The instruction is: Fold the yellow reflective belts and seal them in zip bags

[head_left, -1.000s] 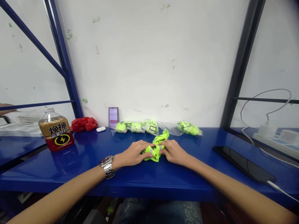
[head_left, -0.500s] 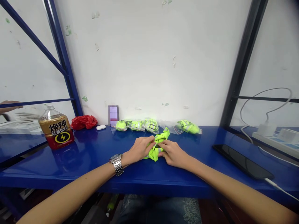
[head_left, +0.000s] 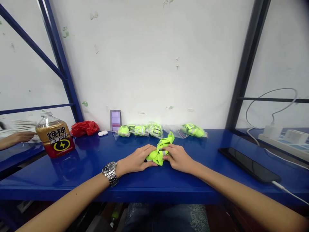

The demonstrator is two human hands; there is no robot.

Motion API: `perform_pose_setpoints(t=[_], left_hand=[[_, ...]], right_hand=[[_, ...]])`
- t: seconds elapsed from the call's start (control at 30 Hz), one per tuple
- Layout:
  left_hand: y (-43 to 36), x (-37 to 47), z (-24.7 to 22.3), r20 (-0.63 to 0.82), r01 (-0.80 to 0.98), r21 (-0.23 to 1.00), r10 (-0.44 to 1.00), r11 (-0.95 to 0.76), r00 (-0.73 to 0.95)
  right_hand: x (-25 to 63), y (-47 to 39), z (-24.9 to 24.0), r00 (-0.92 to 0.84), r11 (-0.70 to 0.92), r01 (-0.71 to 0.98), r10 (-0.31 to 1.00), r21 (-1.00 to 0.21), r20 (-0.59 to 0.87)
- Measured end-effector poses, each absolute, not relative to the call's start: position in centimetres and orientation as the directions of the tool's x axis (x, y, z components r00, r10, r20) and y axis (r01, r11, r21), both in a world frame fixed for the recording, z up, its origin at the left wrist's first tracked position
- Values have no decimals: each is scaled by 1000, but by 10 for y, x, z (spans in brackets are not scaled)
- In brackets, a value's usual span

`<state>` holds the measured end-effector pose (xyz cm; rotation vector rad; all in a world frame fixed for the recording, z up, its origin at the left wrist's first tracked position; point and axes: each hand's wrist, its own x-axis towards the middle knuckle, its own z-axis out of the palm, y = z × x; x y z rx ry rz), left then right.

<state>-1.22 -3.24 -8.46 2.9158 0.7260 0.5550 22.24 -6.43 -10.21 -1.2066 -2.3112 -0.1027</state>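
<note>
A bundled fluorescent yellow-green reflective vest (head_left: 158, 157) with silvery strips lies on the blue table (head_left: 106, 187) in front of me. My left hand (head_left: 138, 158), below a metal wristwatch (head_left: 110, 170), is closed around the bundle's left side, thumb in front and fingers over the top. On the other side my right hand (head_left: 178, 158) pinches the fabric between thumb and fingers. One pointed end of the cloth sticks up behind the hands. Parts of the bundle are hidden under my fingers.
Along the wall lie several bagged yellow-green bundles (head_left: 154, 129), a propped phone (head_left: 115, 120), a white case (head_left: 102, 133) and a red plastic bag (head_left: 84, 128). A large drink bottle (head_left: 55, 135) stands left, near another person's hand (head_left: 23, 137). At right are a charging phone (head_left: 248, 164) and power strip (head_left: 282, 145).
My left hand has shifted from pinching the fabric to lying lower around its left side, and the bundle looks more compact. Another person's hand has come lower beside the bottle.
</note>
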Motion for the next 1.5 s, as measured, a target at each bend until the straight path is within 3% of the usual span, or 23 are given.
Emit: perform_pose_setpoints(t=[0.23,0.43,0.5,0.6,0.8,0.97,1.13,1.2,1.3,1.4,1.5], left_hand=[[-27,3,-79,330,497,20,475,-867,816],[-37,14,-56,286,480,46,472,-876,834],[-38,17,-49,255,459,80,463,-885,849],[-35,22,-41,231,442,168,471,-881,851],[-12,25,-36,124,411,436,506,-801,854],[4,25,-41,10,516,588,643,-623,765],[8,34,-40,-154,734,525,800,-430,580],[6,38,-38,-154,749,497,805,-438,573],[6,42,-37,-147,765,443,804,-467,576],[11,43,-41,-106,759,371,788,-535,607],[17,42,-47,24,713,260,742,-651,670]], right_hand=[[225,-71,-97,-471,621,755,737,-211,485],[222,-76,-97,-417,617,685,768,-387,486],[222,-79,-99,-381,627,655,756,-421,532],[221,-79,-101,-311,593,718,741,-364,596],[218,-63,-99,-263,495,813,782,-306,565],[213,-45,-103,-276,487,859,701,-158,658],[202,-38,-107,-291,438,898,653,-35,700],[200,-41,-107,-331,436,899,618,39,713],[203,-48,-102,-476,538,836,621,103,623],[210,-54,-96,-581,628,773,648,87,492],[218,-52,-91,-616,651,757,680,57,398]])
